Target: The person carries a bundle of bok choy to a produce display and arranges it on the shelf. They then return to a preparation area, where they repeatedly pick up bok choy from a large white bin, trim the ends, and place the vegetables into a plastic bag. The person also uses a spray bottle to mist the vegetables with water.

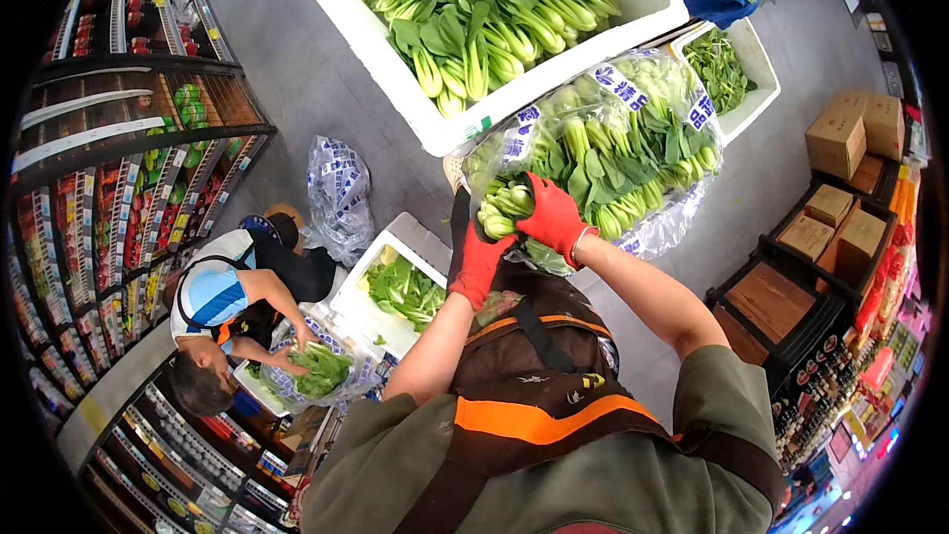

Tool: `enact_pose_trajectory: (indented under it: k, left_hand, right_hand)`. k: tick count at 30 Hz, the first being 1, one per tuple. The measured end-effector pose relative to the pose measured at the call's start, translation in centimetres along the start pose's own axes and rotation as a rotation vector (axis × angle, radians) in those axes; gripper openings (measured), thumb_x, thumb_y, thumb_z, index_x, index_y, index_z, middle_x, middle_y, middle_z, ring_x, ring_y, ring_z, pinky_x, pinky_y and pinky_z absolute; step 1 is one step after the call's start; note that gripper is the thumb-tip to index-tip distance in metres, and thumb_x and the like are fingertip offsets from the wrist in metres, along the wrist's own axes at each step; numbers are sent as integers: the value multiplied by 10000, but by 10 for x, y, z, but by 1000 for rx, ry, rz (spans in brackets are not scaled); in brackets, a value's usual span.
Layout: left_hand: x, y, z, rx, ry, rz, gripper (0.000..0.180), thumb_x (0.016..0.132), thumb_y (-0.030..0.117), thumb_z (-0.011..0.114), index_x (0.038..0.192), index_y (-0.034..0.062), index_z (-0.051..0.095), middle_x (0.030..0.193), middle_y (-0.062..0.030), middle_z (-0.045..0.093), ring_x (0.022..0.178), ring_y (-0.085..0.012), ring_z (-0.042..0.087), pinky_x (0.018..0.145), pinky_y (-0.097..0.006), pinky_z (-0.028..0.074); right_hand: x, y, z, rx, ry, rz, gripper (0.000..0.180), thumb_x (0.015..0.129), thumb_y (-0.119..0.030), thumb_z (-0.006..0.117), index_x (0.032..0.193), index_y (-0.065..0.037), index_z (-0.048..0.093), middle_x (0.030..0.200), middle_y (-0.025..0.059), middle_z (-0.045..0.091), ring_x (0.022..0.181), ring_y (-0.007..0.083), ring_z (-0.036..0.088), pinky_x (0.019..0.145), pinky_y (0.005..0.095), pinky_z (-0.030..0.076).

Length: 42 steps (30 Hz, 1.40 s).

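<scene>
Both my hands wear red gloves and meet at the left end of a large clear plastic bag packed with bok choy. Between them is a bunch of bok choy, its pale stalk ends facing left. My left hand closes on the bunch from below, its fingertips partly hidden. From the right, my right hand wraps its fingers round the same bunch. More bok choy lies in rows inside the opened bag, green leaves toward the middle.
Ahead stands a white foam box piled with bok choy. Another foam box of leafy greens sits at the right. On the left, a person handles greens beside an open foam box. A crumpled plastic bag lies on the floor; cartons stand right.
</scene>
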<state>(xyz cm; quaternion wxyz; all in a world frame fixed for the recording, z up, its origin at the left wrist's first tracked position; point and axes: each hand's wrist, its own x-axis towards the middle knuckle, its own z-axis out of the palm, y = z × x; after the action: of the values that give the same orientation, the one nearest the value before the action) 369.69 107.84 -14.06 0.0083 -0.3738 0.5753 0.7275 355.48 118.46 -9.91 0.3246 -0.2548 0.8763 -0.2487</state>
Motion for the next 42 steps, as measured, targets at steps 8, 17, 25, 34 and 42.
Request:
enact_pose_trajectory:
  k: [8, 17, 25, 34, 42]
  left_hand:
    - [-29, 15, 1, -209, 10, -19, 630, 776, 68, 750, 1319, 23, 433, 1243, -92, 549, 1122, -187, 536, 952, -319, 437]
    - [-31, 8, -11, -217, -11, -17, 694, 754, 18, 751, 1350, 37, 396, 1259, -81, 537, 1144, -178, 531, 960, -313, 441]
    - [-22, -10, -26, -296, -165, -80, 656, 794, 42, 707, 1371, 54, 395, 1268, -75, 532, 1131, -185, 531, 969, -323, 430]
    - [-24, -9, -27, -354, -194, -128, 592, 816, 34, 685, 1348, 56, 426, 1253, -60, 545, 1122, -178, 539, 960, -318, 440]
    - [-34, -2, -22, -310, -141, -117, 766, 731, -11, 759, 1385, 50, 367, 1265, -74, 540, 1155, -181, 531, 968, -318, 447]
  right_hand:
    - [-6, 10, 3, 168, -117, -69, 779, 631, -253, 752, 1314, -41, 442, 1207, 222, 554, 1112, 384, 537, 945, 408, 446]
    - [6, -21, -10, -211, -234, -177, 781, 602, -339, 775, 1283, -76, 500, 1240, 240, 504, 1171, 452, 450, 1006, 469, 382]
    - [2, -8, 18, 205, -214, -165, 754, 565, -244, 790, 1224, -42, 485, 1193, 195, 540, 1090, 373, 530, 953, 413, 434]
    - [16, -2, 8, 513, -373, -139, 876, 576, -227, 792, 1342, -29, 417, 1294, 169, 522, 1222, 299, 489, 1025, 371, 398]
    - [-2, 10, 11, 573, -400, -164, 947, 584, -241, 792, 1405, -39, 367, 1392, 166, 439, 1316, 300, 384, 1114, 382, 291]
